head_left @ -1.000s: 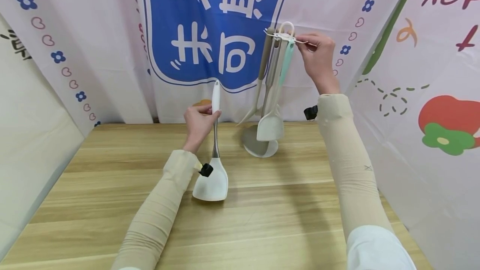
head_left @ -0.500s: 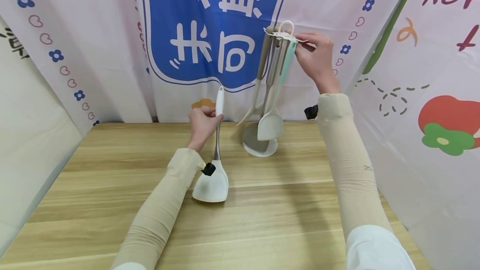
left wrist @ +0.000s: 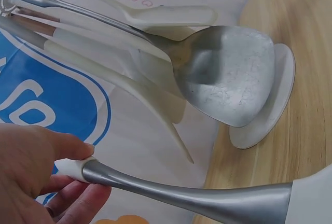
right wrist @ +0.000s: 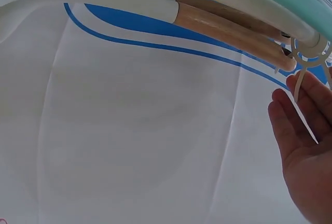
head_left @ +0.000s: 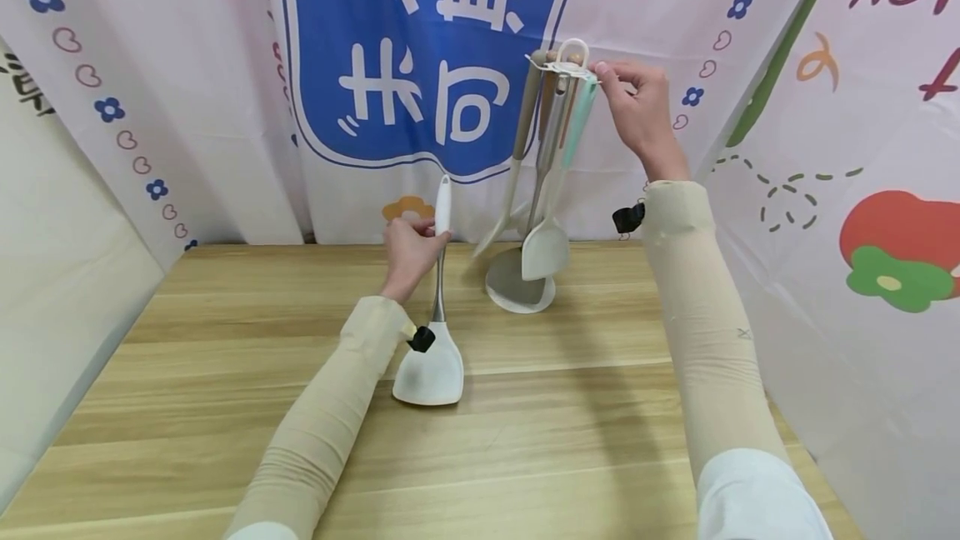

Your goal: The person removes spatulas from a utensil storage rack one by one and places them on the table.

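In the head view, my left hand pinches the handle of a white spatula with a steel neck, held upright with its blade low over the table. The left wrist view shows the thumb and fingers around the handle's end by the steel neck. My right hand is at the top of a rotating utensil rack, its fingertips touching one of the white hooks; the thumb is hidden in the right wrist view. From the rack hang a metal turner, a mint-handled spatula and other utensils.
The rack's round white base stands near the back edge of the wooden table. A printed cloth hangs right behind it. The hanging utensils are close together, to the right of the left hand.
The rack top has turned slightly, bringing the metal handle to the front and the mint-handled spatula rightward. My right hand's fingers have loosened on the hook. The left hand with its spatula has shifted right.
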{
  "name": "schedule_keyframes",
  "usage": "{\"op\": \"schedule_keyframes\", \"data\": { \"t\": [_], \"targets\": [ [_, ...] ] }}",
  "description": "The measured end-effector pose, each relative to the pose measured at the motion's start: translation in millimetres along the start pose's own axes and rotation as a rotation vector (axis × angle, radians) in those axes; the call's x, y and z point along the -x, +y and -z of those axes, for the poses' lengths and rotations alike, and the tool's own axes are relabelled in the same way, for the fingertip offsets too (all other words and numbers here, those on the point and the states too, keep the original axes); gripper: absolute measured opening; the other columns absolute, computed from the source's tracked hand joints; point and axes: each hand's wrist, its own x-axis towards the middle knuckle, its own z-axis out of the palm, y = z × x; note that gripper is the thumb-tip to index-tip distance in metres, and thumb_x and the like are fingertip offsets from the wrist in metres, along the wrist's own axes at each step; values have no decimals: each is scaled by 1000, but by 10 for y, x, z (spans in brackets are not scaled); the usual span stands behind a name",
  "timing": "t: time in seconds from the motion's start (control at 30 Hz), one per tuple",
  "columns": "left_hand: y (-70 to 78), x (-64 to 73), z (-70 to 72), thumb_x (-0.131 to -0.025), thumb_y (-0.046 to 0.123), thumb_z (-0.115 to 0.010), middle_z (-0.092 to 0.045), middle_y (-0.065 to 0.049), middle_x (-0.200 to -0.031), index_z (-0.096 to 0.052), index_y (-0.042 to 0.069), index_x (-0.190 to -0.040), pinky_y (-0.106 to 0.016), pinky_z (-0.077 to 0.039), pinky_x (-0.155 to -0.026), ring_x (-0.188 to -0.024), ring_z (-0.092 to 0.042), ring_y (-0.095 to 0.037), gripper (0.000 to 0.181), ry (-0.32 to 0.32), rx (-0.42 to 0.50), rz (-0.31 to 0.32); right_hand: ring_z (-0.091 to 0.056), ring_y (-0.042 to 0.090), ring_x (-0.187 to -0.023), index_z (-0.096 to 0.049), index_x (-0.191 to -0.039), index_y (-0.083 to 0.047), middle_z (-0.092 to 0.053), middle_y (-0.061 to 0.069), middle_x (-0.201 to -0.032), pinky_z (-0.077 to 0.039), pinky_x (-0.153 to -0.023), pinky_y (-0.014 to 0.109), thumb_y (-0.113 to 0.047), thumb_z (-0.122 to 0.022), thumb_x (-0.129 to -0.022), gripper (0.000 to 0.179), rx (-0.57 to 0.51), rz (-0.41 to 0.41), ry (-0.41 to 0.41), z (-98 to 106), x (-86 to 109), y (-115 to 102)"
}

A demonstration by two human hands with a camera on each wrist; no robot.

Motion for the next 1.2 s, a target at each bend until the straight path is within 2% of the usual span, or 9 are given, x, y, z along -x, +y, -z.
{"op": "schedule_keyframes", "data": {
  "t": [0.13, 0.23, 0.4, 0.8, 1.2],
  "targets": [
    [12, 10, -6, -79, 14, -85, -75, -18, -87, -78, -3, -108, -26, -50, -63, -77, -67, -23, 34, -15, 0, -4, -63, 9, -105, -77, -114, -5, -75, 4, -118, -47, -91, 24, -28, -63, -102, 30, -26, -9, 9, -5, -41, 48],
    [4, 18, -12, -80, 14, -85, -75, -18, -86, -77, -3, -108, -26, -50, -63, -77, -66, -23, 34, -29, 3, -9, -65, 8, -102, -78, -111, -5, -77, 2, -114, -52, -93, 22, -27, -68, -99, 27, -56, -25, 30, -3, -54, 47],
    [-39, 25, -35, -80, 14, -85, -75, -18, -86, -77, -3, -108, -28, -52, -65, -76, -68, -24, 34, -28, -8, -13, -70, 6, -100, -79, -107, -3, -78, 5, -110, -55, -98, 25, -19, -73, -95, 21, -84, -7, 70, 1, -74, 20],
    [-164, 59, -109, -78, 13, -84, -76, -16, -82, -79, -1, -104, -28, -49, -66, -73, -66, -23, 29, -23, -32, -6, -71, 4, -94, -77, -106, 2, -78, 9, -107, -56, -96, 24, -15, -73, -94, 21, -122, 23, 89, -18, -54, -25],
    [-273, 56, -174, -78, 8, -85, -76, -20, -87, -78, -5, -104, -27, -49, -66, -76, -69, -26, 30, -44, -41, 4, -71, 4, -96, -78, -107, -2, -77, 11, -109, -56, -96, 24, -15, -72, -95, 19, -100, 7, 103, -34, -46, 42]
  ]
}}
